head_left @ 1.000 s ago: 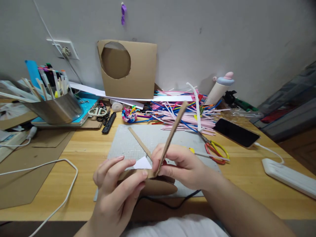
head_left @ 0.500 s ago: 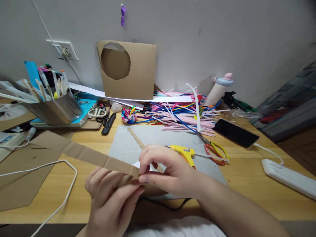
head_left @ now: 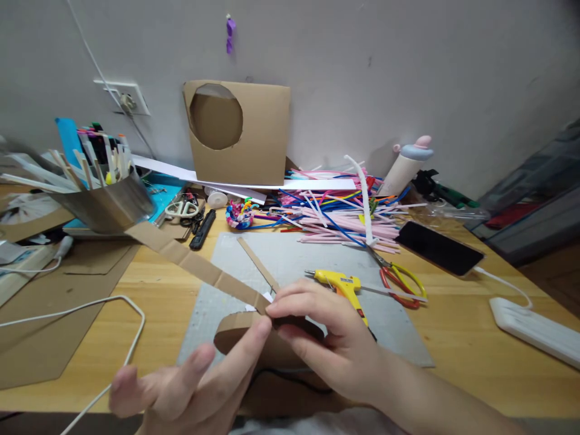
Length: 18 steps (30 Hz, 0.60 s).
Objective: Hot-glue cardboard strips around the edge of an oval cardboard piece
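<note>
My right hand (head_left: 338, 335) pinches a long creased cardboard strip (head_left: 203, 270) near its lower end. From there the strip slants up and to the left. Below the fingers is a curved cardboard piece (head_left: 229, 332) with a rounded side wall; my right hand covers part of it, and how the strip meets it is hidden. My left hand (head_left: 194, 383) has its fingers spread, with one fingertip touching the cardboard at the joint beside my right fingers. A yellow glue gun (head_left: 339, 281) lies on the grey cutting mat (head_left: 217, 257) just beyond my right hand.
Red-and-yellow scissors (head_left: 401, 284) and a phone (head_left: 439, 248) lie to the right, near a white power strip (head_left: 530, 329). Pipe cleaners (head_left: 348, 220) pile up at the back. A cardboard box (head_left: 265, 133) leans on the wall. A metal holder (head_left: 113, 205) and cardboard sheet (head_left: 40, 338) are left.
My left hand has loosened from the strip and spread its fingers, moving down and left. The strip now tilts more steeply, and the curved cardboard piece shows more beneath it.
</note>
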Tool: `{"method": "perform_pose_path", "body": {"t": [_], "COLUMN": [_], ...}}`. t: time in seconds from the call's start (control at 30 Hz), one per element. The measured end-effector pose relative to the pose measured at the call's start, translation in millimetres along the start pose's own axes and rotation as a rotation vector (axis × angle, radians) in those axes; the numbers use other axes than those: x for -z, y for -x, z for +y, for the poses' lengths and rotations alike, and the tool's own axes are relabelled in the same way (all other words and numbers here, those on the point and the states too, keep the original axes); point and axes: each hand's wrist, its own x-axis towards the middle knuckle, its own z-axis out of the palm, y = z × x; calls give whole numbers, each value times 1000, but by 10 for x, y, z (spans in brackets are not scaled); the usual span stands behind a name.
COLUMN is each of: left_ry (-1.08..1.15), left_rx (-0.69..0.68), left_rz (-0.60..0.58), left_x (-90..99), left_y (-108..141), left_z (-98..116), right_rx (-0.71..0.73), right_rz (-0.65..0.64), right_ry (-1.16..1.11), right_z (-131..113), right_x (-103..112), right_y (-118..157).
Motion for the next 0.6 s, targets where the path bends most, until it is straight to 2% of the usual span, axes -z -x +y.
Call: {"method": "perform_pose_path", "body": {"t": [0.07,0.1,0.13,0.2,0.23,0.27,0.37,0.4,0.5,0.6], "left_ry": [-35,-112,-133,-172,-185,-205,-256,-257,-255,-286], "left_rx": [-73,-159,-168,-192,-179,-167,-139,-138,-202,-280], "left_rz": [-48,-99,-110,-107,-76,-26,150,172,133,136], "left_x": [6,-9,-33,-95,-128,-161,-235,-243,-222,-187], "left_y": [14,27,45,100,133,163,208,200,125,56], "left_z": [-102,-171,-239,-343,-369,-377,-319,-286,-195,-146], "right_rx": [-13,-26,-61,-195,-309,-420,-698,-789,-992,-1119], "right_rz": [-17,-24,-18,34,79,112,86,85,51,16], "right_ry": [10,32,94,318,490,602,805,866,945,899], "right_z": [-24,-33,-36,-20,2,35,188,250,451,647], "right_x": [23,48,85,207,292,388,679,753,860,854], "right_y": [47,81,122,220,273,326,471,510,602,662]}}
